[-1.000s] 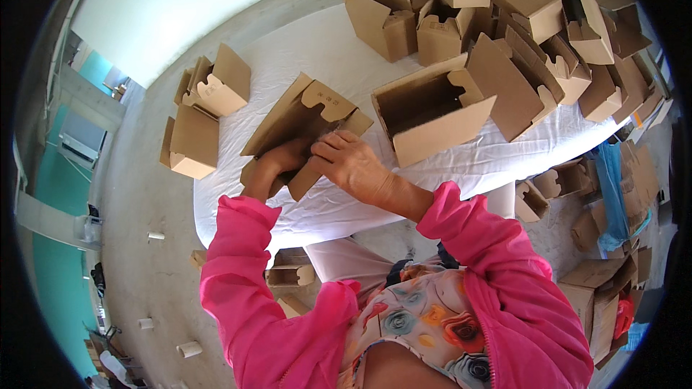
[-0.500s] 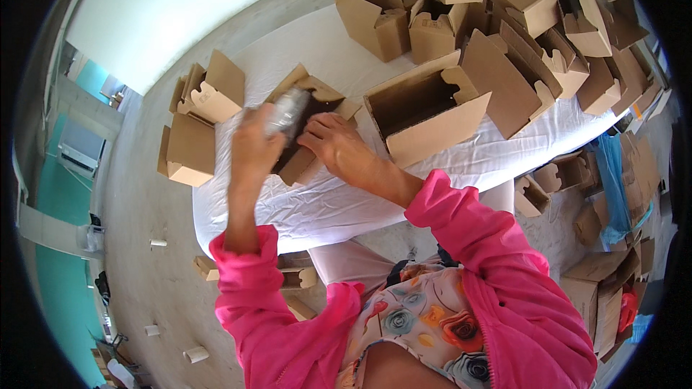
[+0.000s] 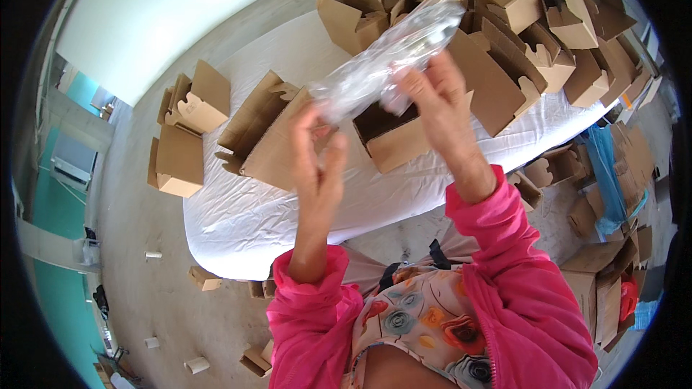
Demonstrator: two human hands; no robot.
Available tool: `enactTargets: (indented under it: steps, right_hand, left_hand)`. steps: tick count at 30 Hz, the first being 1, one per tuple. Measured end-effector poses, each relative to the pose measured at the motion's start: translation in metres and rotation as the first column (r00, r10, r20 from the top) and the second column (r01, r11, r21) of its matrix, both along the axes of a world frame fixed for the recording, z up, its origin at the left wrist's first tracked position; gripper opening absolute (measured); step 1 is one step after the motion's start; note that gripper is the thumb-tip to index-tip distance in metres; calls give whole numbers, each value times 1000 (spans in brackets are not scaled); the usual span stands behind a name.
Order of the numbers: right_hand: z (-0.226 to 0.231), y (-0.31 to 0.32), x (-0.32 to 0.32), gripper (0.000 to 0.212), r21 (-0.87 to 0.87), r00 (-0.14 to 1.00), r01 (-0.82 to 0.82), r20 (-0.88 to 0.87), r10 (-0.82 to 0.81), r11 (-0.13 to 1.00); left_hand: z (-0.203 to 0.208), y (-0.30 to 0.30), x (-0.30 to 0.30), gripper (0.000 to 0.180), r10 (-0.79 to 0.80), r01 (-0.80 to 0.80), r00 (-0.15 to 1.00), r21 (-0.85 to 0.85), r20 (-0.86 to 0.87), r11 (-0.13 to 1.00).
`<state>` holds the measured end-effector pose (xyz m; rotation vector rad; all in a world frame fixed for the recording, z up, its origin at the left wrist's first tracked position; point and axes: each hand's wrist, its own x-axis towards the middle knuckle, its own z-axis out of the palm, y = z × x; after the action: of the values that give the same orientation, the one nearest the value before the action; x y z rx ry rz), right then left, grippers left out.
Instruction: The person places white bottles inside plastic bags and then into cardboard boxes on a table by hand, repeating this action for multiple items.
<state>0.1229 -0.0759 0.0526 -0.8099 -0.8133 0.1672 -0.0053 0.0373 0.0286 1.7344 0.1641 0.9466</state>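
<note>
A long bundle in shiny clear plastic wrap (image 3: 393, 54) is held slantwise above the table; what is inside is too blurred to name. My right hand (image 3: 440, 104) grips its right part between thumb and fingers. At its lower left end is my left hand (image 3: 317, 155), fingertips curled on the plastic. Below and left of the bundle stands an open cardboard box (image 3: 263, 126), partly behind my left hand. Another open box (image 3: 400, 142) sits under the bundle and my right hand, its far part hidden.
White cloth covers the table (image 3: 252, 241). Two cardboard boxes (image 3: 180, 158) stand at its left end. Many open cardboard boxes (image 3: 504, 65) crowd the far right. More boxes and blue plastic (image 3: 609, 180) lie on the floor at right. Short white tubes (image 3: 196, 365) lie on the floor at left.
The plastic-wrapped bundle has moved out of the left box, up and to the right. My right hand has let go of that box and now grips the bundle. The box has turned.
</note>
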Motion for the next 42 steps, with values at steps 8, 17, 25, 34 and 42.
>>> enactTargets:
  steps: [8,17,25,34,42]
  right_hand:
    - [-5,-29,58,32,-369,647,563,754,-116,740]
    - [-3,2,50,31,-764,507,481,643,575,431]
    - [-5,-5,36,28,-717,772,218,542,332,663]
    - [-79,-77,23,34,-415,832,448,518,-199,792]
    - [-87,-61,37,40,-504,861,440,472,-189,743]
  left_hand:
    - [-45,-7,35,35,214,-127,972,563,-92,817]
    - [-29,7,-6,24,224,-131,971,595,-85,793]
    - [-52,12,-24,25,292,-206,948,457,-127,865]
    - [-62,0,-18,26,313,-287,950,407,1,867]
    - [-75,11,-14,31,177,-167,984,236,-24,957]
